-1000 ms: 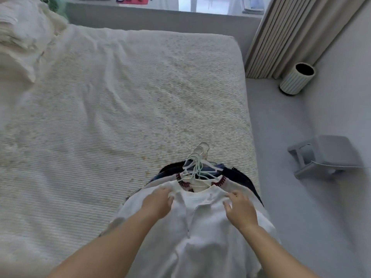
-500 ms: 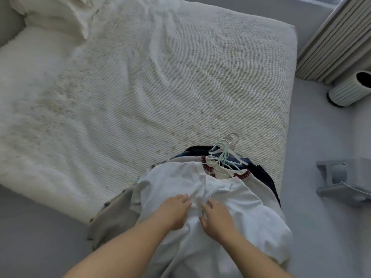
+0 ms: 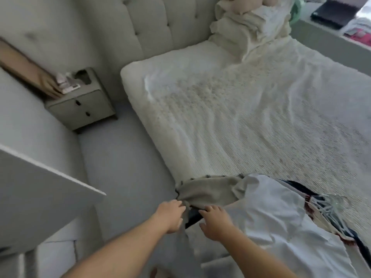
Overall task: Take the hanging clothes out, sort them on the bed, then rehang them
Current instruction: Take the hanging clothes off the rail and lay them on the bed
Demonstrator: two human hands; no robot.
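Note:
A pile of clothes on hangers lies at the near edge of the bed (image 3: pixel 241 117). On top is a white shirt (image 3: pixel 281 217), and the pale hangers (image 3: pixel 331 203) stick out to its right. A beige garment (image 3: pixel 208 191) spreads from under the shirt to the bed's left edge, with a dark garment (image 3: pixel 192 214) beneath it. My left hand (image 3: pixel 170 214) grips the beige garment's hanging edge with curled fingers. My right hand (image 3: pixel 215 222) rests beside it with its fingers spread, touching the beige and dark cloth.
A grey nightstand (image 3: pixel 80 105) with small items on top stands left of the tufted headboard (image 3: pixel 160 23). Folded cream bedding (image 3: pixel 251 27) is heaped at the bed's head. A white panel (image 3: pixel 40 187) juts in from the left above the grey floor (image 3: pixel 124 167).
My view has swung left toward the headboard. Both hands have left the white shirt's front and moved left to the beige garment at the bed's edge.

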